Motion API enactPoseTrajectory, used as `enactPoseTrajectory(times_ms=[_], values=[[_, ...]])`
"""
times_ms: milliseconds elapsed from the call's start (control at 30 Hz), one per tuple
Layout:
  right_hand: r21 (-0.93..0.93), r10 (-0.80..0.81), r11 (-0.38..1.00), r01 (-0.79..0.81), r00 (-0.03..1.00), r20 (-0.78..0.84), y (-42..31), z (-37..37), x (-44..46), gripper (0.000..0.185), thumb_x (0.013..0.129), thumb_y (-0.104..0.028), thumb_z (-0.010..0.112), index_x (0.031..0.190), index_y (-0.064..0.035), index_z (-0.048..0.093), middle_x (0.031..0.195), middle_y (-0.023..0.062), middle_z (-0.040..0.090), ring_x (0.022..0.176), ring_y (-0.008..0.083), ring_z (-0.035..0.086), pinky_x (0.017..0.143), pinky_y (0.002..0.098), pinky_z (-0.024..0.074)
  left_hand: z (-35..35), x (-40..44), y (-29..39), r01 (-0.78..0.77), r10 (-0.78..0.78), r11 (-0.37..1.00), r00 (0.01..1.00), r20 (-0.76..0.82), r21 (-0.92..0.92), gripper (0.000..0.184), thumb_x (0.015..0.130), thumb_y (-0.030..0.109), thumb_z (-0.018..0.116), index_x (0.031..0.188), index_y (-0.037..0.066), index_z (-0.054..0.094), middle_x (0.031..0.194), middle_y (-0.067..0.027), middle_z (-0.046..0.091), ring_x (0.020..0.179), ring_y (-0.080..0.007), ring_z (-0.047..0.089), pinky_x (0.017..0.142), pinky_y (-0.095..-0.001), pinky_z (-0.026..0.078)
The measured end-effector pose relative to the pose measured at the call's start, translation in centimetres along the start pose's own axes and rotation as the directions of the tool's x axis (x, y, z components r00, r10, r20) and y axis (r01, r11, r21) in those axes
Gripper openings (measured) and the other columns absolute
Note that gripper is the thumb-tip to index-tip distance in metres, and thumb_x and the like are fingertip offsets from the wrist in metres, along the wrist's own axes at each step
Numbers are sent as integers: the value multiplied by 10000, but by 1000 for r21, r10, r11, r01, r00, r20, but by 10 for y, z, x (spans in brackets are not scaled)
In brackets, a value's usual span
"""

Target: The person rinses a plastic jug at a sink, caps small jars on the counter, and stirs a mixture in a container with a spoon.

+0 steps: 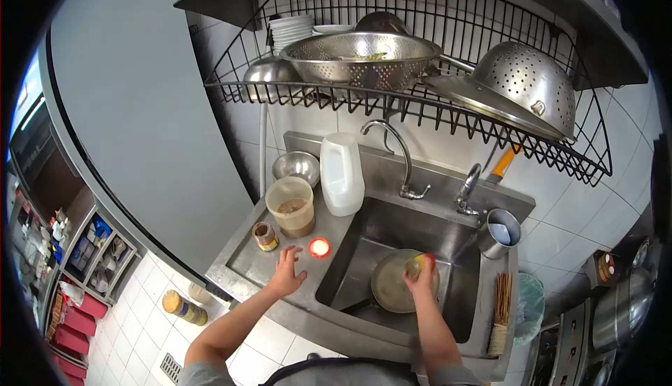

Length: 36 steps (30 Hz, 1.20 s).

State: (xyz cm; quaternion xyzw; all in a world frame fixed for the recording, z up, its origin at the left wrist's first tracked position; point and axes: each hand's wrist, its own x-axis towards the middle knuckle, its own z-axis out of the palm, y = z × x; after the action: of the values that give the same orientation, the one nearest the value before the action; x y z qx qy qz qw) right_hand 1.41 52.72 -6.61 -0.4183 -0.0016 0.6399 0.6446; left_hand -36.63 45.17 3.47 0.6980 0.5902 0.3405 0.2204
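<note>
Pan partly behind right hand

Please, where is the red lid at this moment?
In the head view, the red lid lies on the counter, left of the sink, near the left hand.

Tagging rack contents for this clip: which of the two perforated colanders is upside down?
The right-hand colander: its rounded, perforated base points up. The left-hand colander sits open side up, with something green inside.

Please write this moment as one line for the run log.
left hand: open, beside red-rimmed lid | right hand: holding small red-and-yellow item over pan | pan: in sink
</note>
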Motion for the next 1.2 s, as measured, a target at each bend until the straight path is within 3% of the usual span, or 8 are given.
enactPoseTrajectory(times_ms=[67,267,400,433,567,700,833,1200], values=[[-449,14,892,53,990,144,-5,39,-76,341,731,-356,666,1004,-237,501,954,8,549,866,210,538,587,389,467,-1,3,-3,52,-53,998,998,18,39,661,712,93,670,1277,170,334,1325,-112,301,1117,-286,496,938,-559,324],[-24,89,996,-89,996,22,3,1,-5,489,776,-350,662,1166,-265,378,1072,21,491,913,245,526,538,427,485,-4,-11,-9,50,-49,997,999,-16,55,663,707,91,672,1273,172,336,1331,-105,305,1090,-280,521,932,-570,313],[-486,58,872,47,978,199,-1,25,-51,458,751,-389,676,1115,-255,431,1043,14,502,910,237,522,579,429,472,-11,-16,-18,88,-86,994,996,-26,59,663,698,86,677,1266,165,345,1327,-116,307,1081,-282,528,919,-552,336],[-71,11,997,-11,1000,1,1,23,-35,396,747,-374,679,1055,-230,478,1009,10,516,915,231,521,585,429,466,-8,-16,-20,77,-75,996,997,-36,51,663,695,85,678,1265,163,348,1326,-120,307,1078,-283,531,916,-544,343],[-378,239,916,-134,939,248,-9,34,-65,320,750,-354,659,995,-243,486,981,8,521,894,223,515,612,405,461,-10,-22,-19,59,-57,997,997,-45,42,653,696,49,664,1261,132,349,1315,-138,317,1050,-286,544,914,-471,391],[241,92,966,-98,995,34,0,8,10,356,746,-377,658,1046,-270,498,970,4,522,892,221,522,619,435,467,-9,-26,-18,42,-45,998,997,-60,-45,653,694,14,655,1263,100,347,1309,-154,316,1045,-305,540,904,-404,430],[-351,227,925,-147,953,198,-4,43,-65,333,754,-446,635,992,-236,531,952,22,563,888,230,550,628,402,491,-9,-27,-16,71,-71,997,997,2,11,613,716,-52,615,1251,50,334,1300,-179,291,1152,-323,435,937,-375,462],[-63,101,994,-93,986,130,-21,24,1,341,760,-405,650,999,-198,524,971,21,572,852,211,556,570,420,493,-12,-35,-11,96,-95,995,995,-21,3,624,706,-21,626,1256,78,346,1319,-168,292,1125,-312,471,931,-409,433]])
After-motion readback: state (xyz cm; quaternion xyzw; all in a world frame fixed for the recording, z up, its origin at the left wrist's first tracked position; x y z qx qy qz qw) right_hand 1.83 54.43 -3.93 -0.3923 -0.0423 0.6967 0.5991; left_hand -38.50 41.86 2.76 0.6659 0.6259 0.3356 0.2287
